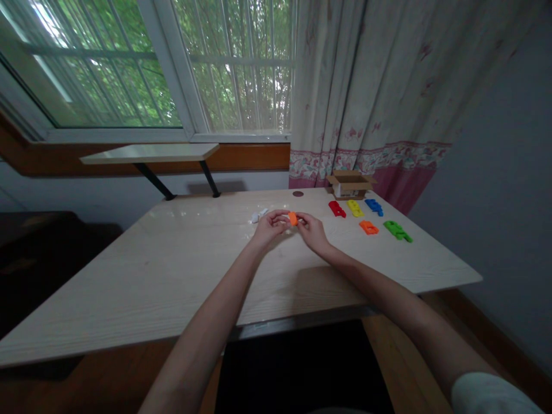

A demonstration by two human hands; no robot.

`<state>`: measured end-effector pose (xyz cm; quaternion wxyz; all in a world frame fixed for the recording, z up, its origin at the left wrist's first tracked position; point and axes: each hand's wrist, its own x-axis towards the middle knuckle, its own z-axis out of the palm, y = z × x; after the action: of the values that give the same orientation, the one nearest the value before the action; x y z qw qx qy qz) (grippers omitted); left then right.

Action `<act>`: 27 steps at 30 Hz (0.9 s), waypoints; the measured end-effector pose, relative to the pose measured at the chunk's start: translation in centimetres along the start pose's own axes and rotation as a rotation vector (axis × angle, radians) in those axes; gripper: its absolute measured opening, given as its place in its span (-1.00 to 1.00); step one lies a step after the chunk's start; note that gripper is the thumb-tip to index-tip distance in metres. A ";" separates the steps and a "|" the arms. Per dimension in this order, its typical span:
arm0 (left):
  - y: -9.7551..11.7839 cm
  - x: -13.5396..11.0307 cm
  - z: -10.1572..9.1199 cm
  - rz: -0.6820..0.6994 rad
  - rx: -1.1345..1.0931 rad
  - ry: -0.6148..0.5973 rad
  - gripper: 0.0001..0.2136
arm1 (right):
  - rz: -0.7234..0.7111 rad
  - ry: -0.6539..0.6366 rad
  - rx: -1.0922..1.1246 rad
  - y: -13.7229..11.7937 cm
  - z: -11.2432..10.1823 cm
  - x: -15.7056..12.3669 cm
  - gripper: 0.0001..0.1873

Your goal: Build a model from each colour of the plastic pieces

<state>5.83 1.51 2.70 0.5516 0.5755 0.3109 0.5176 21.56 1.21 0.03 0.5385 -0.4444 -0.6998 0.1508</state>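
A small flat orange plastic piece (293,218) is held up just above the desk, between the fingertips of both hands. My left hand (272,225) is closed on its left side, thumb and fingers curled toward it. From the right, my right hand (311,229) pinches the same piece. The piece's exact kind is too small to make out. A few small white pieces (255,218) lie just beyond my left hand, partly hidden by it.
To the right lie plastic pieces: red (337,209), yellow (355,208), blue (374,207), orange (368,227) and green (397,230). Behind them stands an open cardboard box (351,188). A raised shelf (150,153) is at the back left of the wooden desk (150,282), near the window and curtain (332,98).
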 end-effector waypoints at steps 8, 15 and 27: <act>0.2 -0.4 0.5 0.036 0.069 -0.031 -0.52 | 0.026 -0.002 0.003 0.1 0.0 0.0 -0.69; 0.5 -0.4 0.7 0.016 0.052 -0.038 -0.53 | 0.019 -0.012 0.005 0.4 0.2 0.0 -0.67; 0.3 -0.4 0.7 0.076 0.203 0.060 -0.61 | 0.116 0.008 0.084 -0.1 0.3 0.0 -0.69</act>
<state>6.31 0.84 2.98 0.4609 0.6239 0.3561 0.5210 21.19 1.26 0.03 0.5498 -0.4619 -0.6637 0.2094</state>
